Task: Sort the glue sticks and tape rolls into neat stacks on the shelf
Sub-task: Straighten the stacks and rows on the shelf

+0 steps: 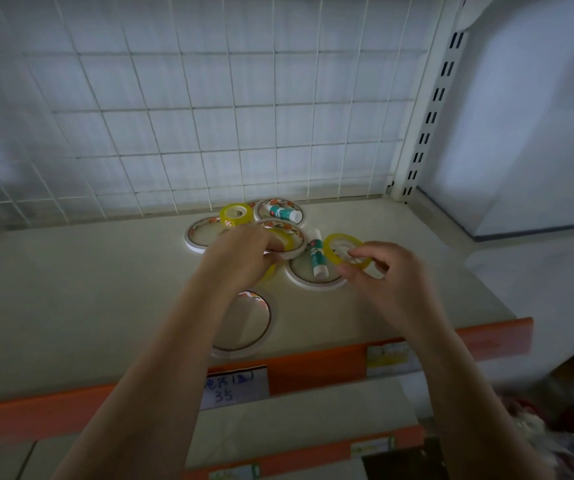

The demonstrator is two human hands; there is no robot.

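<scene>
Yellow tape roll [342, 249]: pinched in your right hand [386, 271], above the shelf [70, 306].
Left hand [244, 254]: fingers curled onto another yellow roll [283, 239] atop a white tape ring [296, 237].
Glue sticks: one [317, 259] beside your right hand, one [285, 213] at back.
Price tag [235, 388]: handwritten "35"; other writing unreadable.

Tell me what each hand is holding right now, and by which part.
The right hand pinches a yellow tape roll by its near rim. The left hand grips another yellow roll, fingers over its rim; the exact hold is hidden.
</scene>
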